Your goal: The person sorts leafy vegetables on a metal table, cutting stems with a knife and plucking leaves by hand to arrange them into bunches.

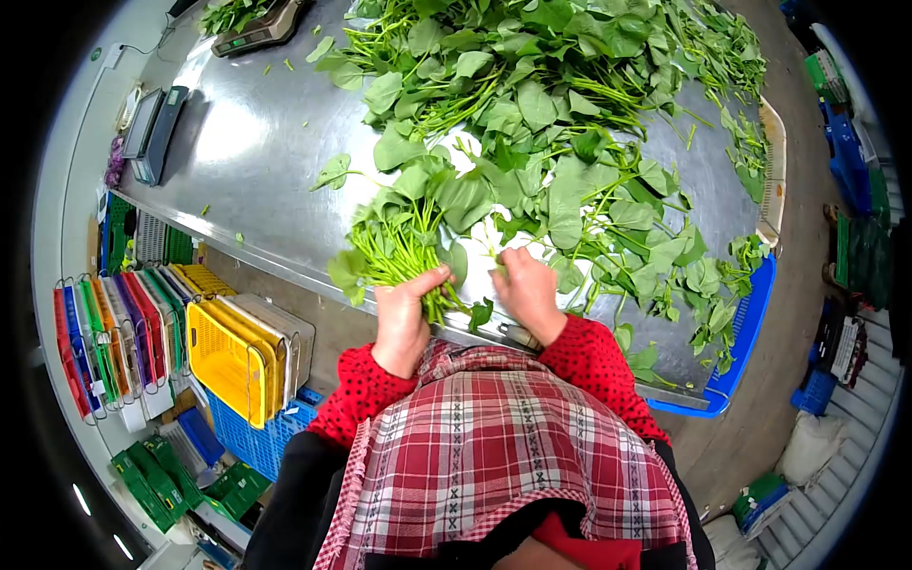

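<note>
My left hand (404, 318) is closed around a bunch of leafy green stems (404, 249), thumb across the stalks. The stems fan up and left at the table's near edge, their leaves toward the far side. Just right of it, my right hand (529, 293) has its fingers curled together beside a pale, bright patch among the leaves; whatever is between the fingertips is hidden. Loose leafy greens (608, 214) spread close to the right hand, and a large heap of greens (532, 66) covers the far part of the metal table (275, 190).
A scale (157, 133) stands at the table's left, another scale (261, 27) at the far left. Yellow crates (223, 366) and a blue crate (256, 427) stack at lower left, near colourful upright baskets (114, 332). A blue tub (750, 328) borders the table's right.
</note>
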The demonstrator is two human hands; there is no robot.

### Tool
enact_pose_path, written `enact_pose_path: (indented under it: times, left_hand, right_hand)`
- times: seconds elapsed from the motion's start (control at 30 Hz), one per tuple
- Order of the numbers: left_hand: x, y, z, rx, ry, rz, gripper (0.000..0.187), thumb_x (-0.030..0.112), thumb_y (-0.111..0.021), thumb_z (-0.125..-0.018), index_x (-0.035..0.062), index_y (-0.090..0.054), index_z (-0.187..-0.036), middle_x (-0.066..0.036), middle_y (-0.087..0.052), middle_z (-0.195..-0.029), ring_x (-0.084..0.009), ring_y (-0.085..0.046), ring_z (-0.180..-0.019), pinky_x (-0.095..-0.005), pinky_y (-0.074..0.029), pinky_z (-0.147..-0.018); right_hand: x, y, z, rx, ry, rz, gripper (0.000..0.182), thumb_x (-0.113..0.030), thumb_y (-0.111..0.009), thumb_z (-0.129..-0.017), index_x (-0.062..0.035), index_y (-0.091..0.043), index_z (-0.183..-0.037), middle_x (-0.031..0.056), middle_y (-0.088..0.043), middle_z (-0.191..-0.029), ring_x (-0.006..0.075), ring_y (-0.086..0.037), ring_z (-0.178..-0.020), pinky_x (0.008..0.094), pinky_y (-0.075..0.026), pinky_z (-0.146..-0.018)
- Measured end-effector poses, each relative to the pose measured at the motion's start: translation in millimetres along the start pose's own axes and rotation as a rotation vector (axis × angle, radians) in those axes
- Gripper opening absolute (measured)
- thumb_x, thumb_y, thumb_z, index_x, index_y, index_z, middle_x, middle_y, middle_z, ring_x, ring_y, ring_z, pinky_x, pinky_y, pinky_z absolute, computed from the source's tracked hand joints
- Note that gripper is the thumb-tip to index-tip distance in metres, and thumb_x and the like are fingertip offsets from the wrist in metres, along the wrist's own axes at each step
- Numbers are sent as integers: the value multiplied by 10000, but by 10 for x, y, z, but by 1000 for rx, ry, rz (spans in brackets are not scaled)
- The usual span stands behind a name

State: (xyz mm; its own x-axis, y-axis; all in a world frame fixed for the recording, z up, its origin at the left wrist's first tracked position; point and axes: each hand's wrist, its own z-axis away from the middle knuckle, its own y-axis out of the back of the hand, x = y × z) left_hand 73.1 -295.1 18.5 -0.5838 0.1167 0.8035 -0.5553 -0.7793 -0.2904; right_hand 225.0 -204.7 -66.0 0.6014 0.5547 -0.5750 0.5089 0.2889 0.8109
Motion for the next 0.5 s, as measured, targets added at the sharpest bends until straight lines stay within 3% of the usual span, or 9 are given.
enact_pose_path:
  times: [0.03, 0.07, 0.1, 0.17, 0.23, 0.37, 0.5]
  left_hand:
    - [-10, 0, 23, -1, -3, 3, 182, -28, -676, -772, -35, -617, -944, -104, -664, -832, -193, -648, -690, -288, -521, -605]
    - [-23, 35, 16, -16, 74, -1, 199, -36, -675, -773, -25, -611, -961, -93, -666, -835, -184, -650, -701, -272, -502, -606]
    - [-39, 58, 1, -35, 151, -1, 217, -44, -673, -773, -14, -606, -978, -83, -668, -838, -175, -652, -711, -256, -483, -607]
    - [-35, -72, 55, -28, 218, 54, 183, -22, -674, -788, -12, -630, -966, -77, -677, -862, -168, -647, -727, -243, -475, -623]
    - [-118, -155, 59, 8, 154, 40, 211, -45, -675, -775, -20, -632, -980, -83, -677, -882, -157, -627, -708, -249, -477, -611]
    - [-214, -133, 78, -22, 133, 76, 232, -70, -674, -755, -19, -624, -976, -70, -668, -898, -144, -627, -734, -265, -489, -629]
    - [-228, -90, 36, -41, 111, 94, 262, -92, -670, -739, -20, -616, -986, -74, -662, -923, -163, -635, -782, -287, -509, -699]
  right_hand:
    - [72, -37, 18, 47, -26, -35, 203, -209, -738, -747, -83, -594, -814, 136, -587, -727, 299, -608, -630, 426, -451, -528]
    - [100, 41, -1, 133, -14, -186, 144, -149, -725, -770, -56, -618, -799, 95, -574, -666, 218, -578, -553, 342, -442, -496]
    - [81, 126, -4, 28, -209, -560, 95, -78, -714, -790, -29, -638, -818, 25, -558, -651, 115, -525, -554, 258, -425, -508]
    - [-91, 388, 2, -119, -360, -690, 86, -24, -703, -802, -6, -637, -855, -24, -538, -667, 53, -480, -590, 207, -405, -534]
    - [-302, 382, 91, -102, -406, -917, 88, 5, -693, -799, -5, -624, -852, -20, -561, -718, 50, -479, -604, 212, -398, -537]
    - [-486, 487, 105, 31, 29, -652, 117, 10, -699, -785, 12, -587, -819, 28, -533, -723, 73, -468, -560, 224, -382, -520]
    - [-482, 457, 137, -7, 61, -680, 93, 14, -671, -812, -2, -584, -838, 51, -568, -763, 101, -530, -581, 249, -407, -508]
